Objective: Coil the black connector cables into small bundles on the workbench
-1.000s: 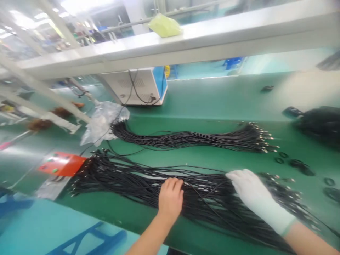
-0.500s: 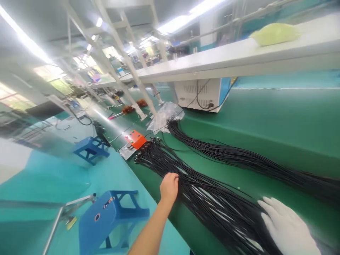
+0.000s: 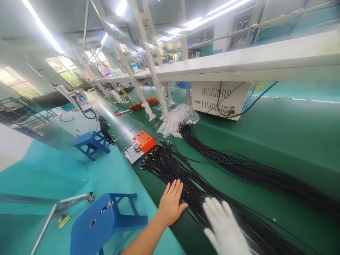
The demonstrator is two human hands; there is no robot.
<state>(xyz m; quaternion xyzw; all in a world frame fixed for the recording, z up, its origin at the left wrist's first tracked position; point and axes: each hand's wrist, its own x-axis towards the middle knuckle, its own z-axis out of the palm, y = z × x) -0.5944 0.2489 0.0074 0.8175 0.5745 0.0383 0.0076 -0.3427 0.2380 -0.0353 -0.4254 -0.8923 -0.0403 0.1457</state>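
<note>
A thick bundle of black cables [image 3: 175,166] lies along the green table, its connector ends fanned out beside an orange box with buttons. My left hand [image 3: 171,204], bare, is flat with fingers stretched out at the near edge of the bundle. Just to its right, my right hand [image 3: 223,225] in a white glove rests over the same cables with its fingers extended. Neither hand is closed round a cable. Farther back runs a second bundle of black cables [image 3: 233,161], its ends by a clear plastic bag [image 3: 177,120].
The orange control box [image 3: 144,141] sits near the table's left edge. A white metal case [image 3: 216,99] stands below the white shelf [image 3: 225,67]. Blue stools [image 3: 95,223] stand on the floor at left. Shelf posts rise from the table [image 3: 292,131].
My left hand has opened from curled fingers to flat. My gloved right hand has moved left along the cables, close to the left hand. The camera view has shifted slightly.
</note>
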